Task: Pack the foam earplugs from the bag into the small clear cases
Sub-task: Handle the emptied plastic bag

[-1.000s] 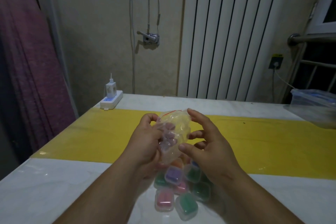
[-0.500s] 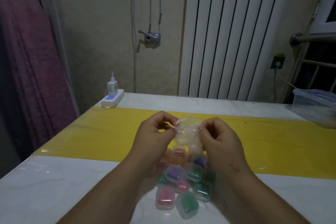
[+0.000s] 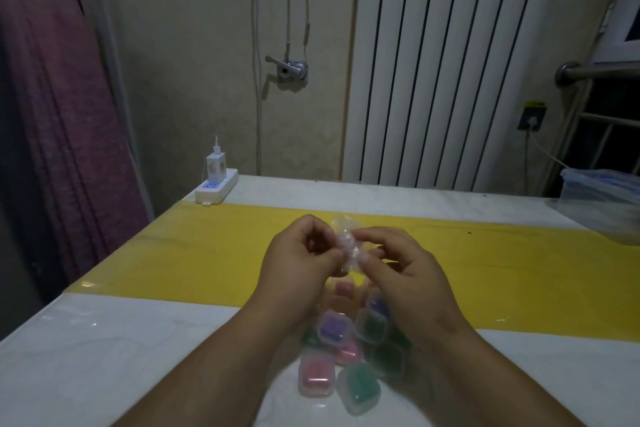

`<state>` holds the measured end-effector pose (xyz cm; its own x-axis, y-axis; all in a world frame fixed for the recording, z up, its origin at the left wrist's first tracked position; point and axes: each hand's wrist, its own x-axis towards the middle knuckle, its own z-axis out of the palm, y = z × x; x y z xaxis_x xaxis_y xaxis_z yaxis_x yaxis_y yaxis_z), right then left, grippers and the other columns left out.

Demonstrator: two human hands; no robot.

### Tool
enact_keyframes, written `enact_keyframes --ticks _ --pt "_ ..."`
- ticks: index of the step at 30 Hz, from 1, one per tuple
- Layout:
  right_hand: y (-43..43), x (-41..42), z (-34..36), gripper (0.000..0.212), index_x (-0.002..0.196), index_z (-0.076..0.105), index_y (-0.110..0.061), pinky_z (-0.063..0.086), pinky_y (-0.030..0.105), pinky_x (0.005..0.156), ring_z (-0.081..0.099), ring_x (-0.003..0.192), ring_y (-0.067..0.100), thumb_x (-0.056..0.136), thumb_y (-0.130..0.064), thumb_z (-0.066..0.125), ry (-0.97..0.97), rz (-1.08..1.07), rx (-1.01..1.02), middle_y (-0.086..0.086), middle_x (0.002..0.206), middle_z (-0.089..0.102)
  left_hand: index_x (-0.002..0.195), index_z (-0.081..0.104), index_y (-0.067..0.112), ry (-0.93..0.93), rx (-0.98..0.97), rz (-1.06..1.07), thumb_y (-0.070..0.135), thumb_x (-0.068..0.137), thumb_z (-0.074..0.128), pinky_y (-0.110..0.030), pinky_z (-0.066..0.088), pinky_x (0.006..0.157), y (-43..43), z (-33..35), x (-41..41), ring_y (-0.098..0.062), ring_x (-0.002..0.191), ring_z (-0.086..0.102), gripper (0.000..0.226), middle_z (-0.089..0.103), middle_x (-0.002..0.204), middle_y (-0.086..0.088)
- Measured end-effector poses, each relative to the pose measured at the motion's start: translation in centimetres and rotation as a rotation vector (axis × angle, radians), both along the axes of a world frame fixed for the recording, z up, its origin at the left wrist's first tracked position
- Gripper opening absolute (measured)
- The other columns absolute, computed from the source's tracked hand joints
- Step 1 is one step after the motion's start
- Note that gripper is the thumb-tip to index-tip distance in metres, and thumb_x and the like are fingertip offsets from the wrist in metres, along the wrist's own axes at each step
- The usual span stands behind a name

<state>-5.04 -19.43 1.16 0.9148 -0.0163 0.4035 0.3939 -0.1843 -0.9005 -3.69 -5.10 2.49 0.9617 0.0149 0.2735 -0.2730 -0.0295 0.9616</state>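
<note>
Both hands hold a small clear plastic bag (image 3: 347, 243) above the table, crumpled between the fingertips. My left hand (image 3: 298, 260) pinches its left side, my right hand (image 3: 398, 267) its right side. What is inside the bag cannot be made out. Under my wrists lies a pile of several small clear cases (image 3: 332, 328) with pink, purple and green contents, among them a pink case (image 3: 316, 376) and a green case (image 3: 358, 390) at the near edge of the pile.
The white table (image 3: 104, 357) carries a yellow strip (image 3: 207, 253) across its middle. A white power strip with a charger (image 3: 216, 184) sits at the far left corner. A clear lidded plastic box (image 3: 602, 198) stands at the far right. A radiator covers the wall behind.
The bag was held upright with earplugs visible inside; now it is bunched small between both hands' fingertips, slightly lower and nearer the cases.
</note>
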Motion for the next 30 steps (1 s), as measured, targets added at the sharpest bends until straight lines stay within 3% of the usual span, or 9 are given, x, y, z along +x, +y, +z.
enact_keyframes --ticks 2,5,11,14,17,20,24,30 --pt "0.2 -0.1 0.0 0.020 0.100 0.072 -0.030 0.053 0.017 0.061 0.064 0.085 0.001 0.088 -0.014 0.069 -0.031 -0.026 -0.029 -0.008 0.105 0.067 0.083 0.053 0.004 0.052 -0.088 -0.025 -0.013 0.083 0.062 -0.027 0.055 0.049 0.0 0.2 -0.1 -0.017 0.054 0.062 0.020 0.062 0.065 -0.009" --pt "0.0 0.0 0.0 0.020 0.094 0.072 -0.032 0.055 0.020 0.069 0.067 0.081 0.001 0.085 -0.013 0.072 -0.027 -0.097 -0.094 -0.015 0.089 0.073 0.087 0.050 0.007 0.073 -0.136 -0.031 -0.014 0.085 0.059 -0.027 0.053 0.045 0.0 0.2 -0.2 -0.019 0.052 0.060 0.024 0.062 0.068 -0.014" --pt "0.2 0.2 0.4 0.011 0.089 0.076 -0.030 0.051 0.017 0.072 0.064 0.079 -0.006 0.083 -0.022 0.075 -0.004 -0.212 -0.204 -0.021 0.080 0.072 0.074 0.066 0.014 -0.081 0.152 0.095 0.006 0.082 0.074 -0.016 0.048 0.048 0.7 0.3 -0.7 -0.006 0.059 0.060 0.014 0.066 0.068 -0.001" --pt "0.6 0.4 1.6 0.018 0.082 0.073 -0.035 0.048 0.011 0.069 0.064 0.077 -0.008 0.083 -0.017 0.075 0.007 -0.195 -0.203 -0.019 0.079 0.072 0.077 0.069 0.015 -0.046 0.198 0.113 0.006 0.083 0.074 -0.021 0.055 0.057 1.3 1.6 -0.2 -0.011 0.065 0.066 0.012 0.069 0.072 0.002" --pt "1.4 0.5 3.3 0.020 0.083 0.073 -0.034 0.051 0.015 0.072 0.066 0.078 -0.006 0.082 -0.015 0.075 -0.016 -0.175 -0.225 -0.017 0.081 0.073 0.078 0.070 0.016 -0.042 0.171 0.106 0.001 0.080 0.074 -0.028 0.059 0.070 2.2 3.1 -0.2 -0.013 0.068 0.067 0.015 0.070 0.072 0.001" --pt "3.1 0.5 4.7 0.014 0.090 0.077 -0.029 0.053 0.019 0.075 0.067 0.079 -0.003 0.082 -0.017 0.076 -0.055 -0.154 -0.233 -0.014 0.083 0.074 0.077 0.070 0.017 -0.073 0.113 0.119 -0.002 0.080 0.073 -0.029 0.059 0.070 4.1 3.8 -0.6 -0.012 0.068 0.068 0.020 0.071 0.072 0.001" --pt "7.4 0.4 5.6 0.017 0.079 0.072 -0.033 0.045 0.009 0.064 0.063 0.067 -0.006 0.081 -0.017 0.077 -0.084 -0.106 -0.221 -0.013 0.080 0.070 0.079 0.071 0.011 -0.101 0.045 0.193 -0.005 0.080 0.072 -0.028 0.058 0.067 8.2 4.1 -1.7 -0.009 0.065 0.066 0.016 0.071 0.069 0.001" --pt "16.2 -0.3 4.8 0.014 0.077 0.064 -0.027 0.053 0.032 0.070 0.066 0.076 0.010 0.080 -0.025 0.077 -0.100 -0.023 -0.243 -0.010 0.076 0.069 0.072 0.068 0.017 -0.109 0.061 0.365 -0.001 0.077 0.077 -0.023 0.053 0.063 16.4 3.5 -4.5 -0.003 0.060 0.062 0.021 0.069 0.065 0.006"
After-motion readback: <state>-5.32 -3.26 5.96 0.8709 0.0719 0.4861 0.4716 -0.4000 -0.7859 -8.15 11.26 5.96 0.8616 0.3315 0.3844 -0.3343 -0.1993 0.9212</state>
